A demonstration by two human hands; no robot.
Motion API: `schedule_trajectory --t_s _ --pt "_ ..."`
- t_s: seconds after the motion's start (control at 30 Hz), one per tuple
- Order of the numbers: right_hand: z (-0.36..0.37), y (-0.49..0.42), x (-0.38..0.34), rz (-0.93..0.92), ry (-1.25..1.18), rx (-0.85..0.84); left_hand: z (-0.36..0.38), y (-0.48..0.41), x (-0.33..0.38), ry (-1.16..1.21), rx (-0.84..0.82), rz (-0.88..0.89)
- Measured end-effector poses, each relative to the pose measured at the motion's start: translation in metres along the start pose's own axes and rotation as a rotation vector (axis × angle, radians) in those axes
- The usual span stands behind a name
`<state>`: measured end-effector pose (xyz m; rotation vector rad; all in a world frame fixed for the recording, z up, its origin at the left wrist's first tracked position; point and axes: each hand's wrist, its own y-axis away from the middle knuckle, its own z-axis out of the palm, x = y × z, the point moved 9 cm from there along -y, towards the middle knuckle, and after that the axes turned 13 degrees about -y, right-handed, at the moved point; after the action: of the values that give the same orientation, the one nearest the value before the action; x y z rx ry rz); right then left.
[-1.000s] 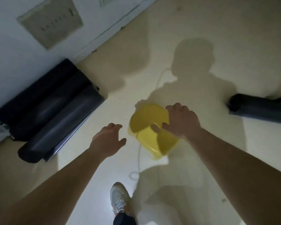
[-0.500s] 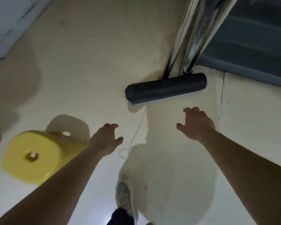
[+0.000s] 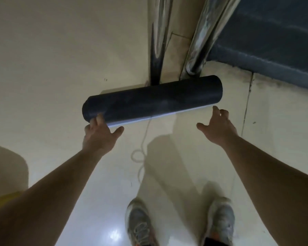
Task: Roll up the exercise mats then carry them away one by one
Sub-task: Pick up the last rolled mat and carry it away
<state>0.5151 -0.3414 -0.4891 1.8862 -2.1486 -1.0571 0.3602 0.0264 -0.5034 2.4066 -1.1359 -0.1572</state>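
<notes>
The rolled mat (image 3: 153,98) is merely touched by the left hand (image 3: 100,137); the right hand (image 3: 219,126) is spread, empty; unrolling may be caused by lopsided lifting.

Two shiny metal poles (image 3: 157,41) rise at upper centre from the pale glossy floor (image 3: 60,68). A thin white cord (image 3: 140,153) loops mid-frame; a yellow stool (image 3: 0,201) shows at the lower left edge.
</notes>
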Motion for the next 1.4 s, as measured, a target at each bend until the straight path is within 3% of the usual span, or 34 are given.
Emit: schedule_trajectory --t_s 0.17,0.33,0.5,0.67,0.8,0.87,0.97,1.03,1.1,1.17,1.23,1.4 --pt "0.009 -0.133 0.026 0.016 -0.220 0.111 0.038 -0.084 -0.008 0.138 0.148 -0.285" --pt "0.013 -0.206 0.041 0.072 -0.359 0.258 0.062 -0.125 -0.044 0.407 0.254 -0.602" --pt "0.011 -0.223 0.042 0.106 -0.475 0.372 0.060 -0.132 -0.071 0.569 0.312 -0.681" --pt "0.009 -0.223 0.019 0.031 -0.335 0.457 0.062 -0.123 -0.056 0.607 0.359 -0.741" --pt "0.009 -0.236 0.021 0.024 -0.209 0.427 0.074 -0.126 -0.053 0.612 0.292 -0.680" --pt "0.012 -0.234 0.021 0.044 -0.236 0.421 0.059 -0.130 -0.047 0.436 0.297 -0.622" --pt "0.019 -0.212 0.033 0.285 -0.480 0.515 0.016 -0.147 0.018 -0.015 0.366 -0.193" --pt "0.068 -0.191 0.038 0.490 -0.759 0.403 0.025 -0.161 0.070 -0.030 0.142 0.113" --pt "0.127 -0.176 0.025 0.488 -1.015 0.202 0.048 -0.166 0.108 -0.182 -0.134 0.277" --pt "0.194 -0.192 0.023 0.413 -1.157 0.047 0.057 -0.174 0.128 -0.401 -0.181 0.340" --pt "0.235 -0.205 0.020 0.397 -1.341 0.027 0.062 -0.185 0.133 -0.460 -0.185 0.357" --pt "0.210 -0.175 -0.017 0.436 -1.637 0.084 0.061 -0.194 0.139 -0.496 -0.145 0.368"
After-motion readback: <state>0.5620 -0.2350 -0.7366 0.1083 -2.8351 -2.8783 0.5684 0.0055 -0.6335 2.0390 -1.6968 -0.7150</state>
